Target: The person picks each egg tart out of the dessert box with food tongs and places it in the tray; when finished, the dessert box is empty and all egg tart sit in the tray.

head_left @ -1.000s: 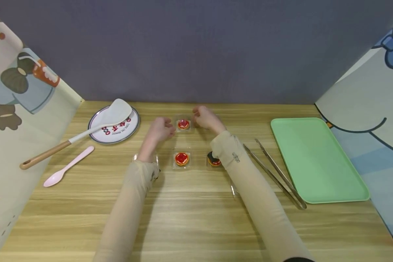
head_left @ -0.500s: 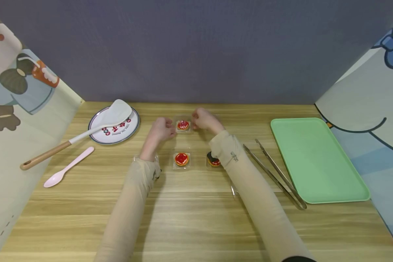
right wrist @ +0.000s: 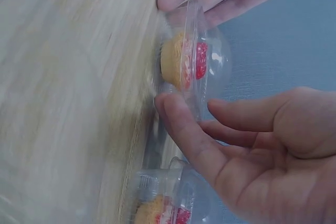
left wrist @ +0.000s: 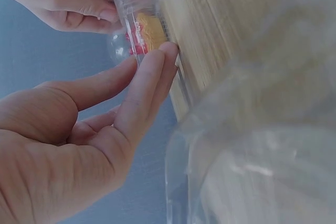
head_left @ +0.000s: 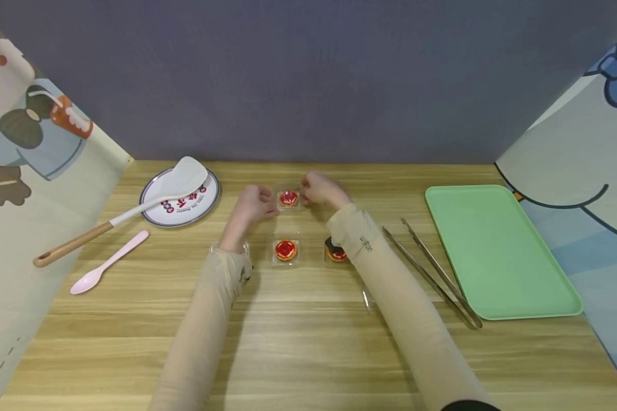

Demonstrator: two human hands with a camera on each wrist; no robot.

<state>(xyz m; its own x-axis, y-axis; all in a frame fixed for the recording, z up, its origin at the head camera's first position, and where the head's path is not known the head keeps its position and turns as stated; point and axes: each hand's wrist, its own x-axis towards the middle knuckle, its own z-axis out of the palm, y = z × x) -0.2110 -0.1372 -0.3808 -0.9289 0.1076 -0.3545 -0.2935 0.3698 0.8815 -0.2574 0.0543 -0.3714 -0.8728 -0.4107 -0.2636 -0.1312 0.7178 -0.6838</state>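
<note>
Seen from the head, the right hand (head_left: pixel 321 189) had dropped slightly over the last second, nearer the clear square plastic box (head_left: pixel 288 207) that held a golden tart with a red top (head_left: pixel 288 198); with the left hand (head_left: pixel 253 204) almost unmoved, both sides were now flanked, which I took for handwork on the rim or lid. It sat far back on the pale wooden table (head_left: pixel 298 342). A second boxed tart (head_left: pixel 285 250) stood nearer, and the beige right sleeve (head_left: pixel 401 285) partly hid a third boxed tart (head_left: pixel 337 255). Silver metal tongs (head_left: pixel 431 278) and a light-green rectangular tray (head_left: pixel 506 251) lay rightward; a white-headed spatula (head_left: pixel 125 215) across a round white plate (head_left: pixel 202 206), and a pink spoon (head_left: pixel 110 261), leftward. From the left wrist, thumb and fingers pinched the box's edge, while blurred clear plastic (left wrist: pixel 252 171) covered much of the foreground. From the right wrist, the right thumb and fingers seemed to pinch the opposite edge, another boxed tart (right wrist: pixel 157 212) just beside.
</note>
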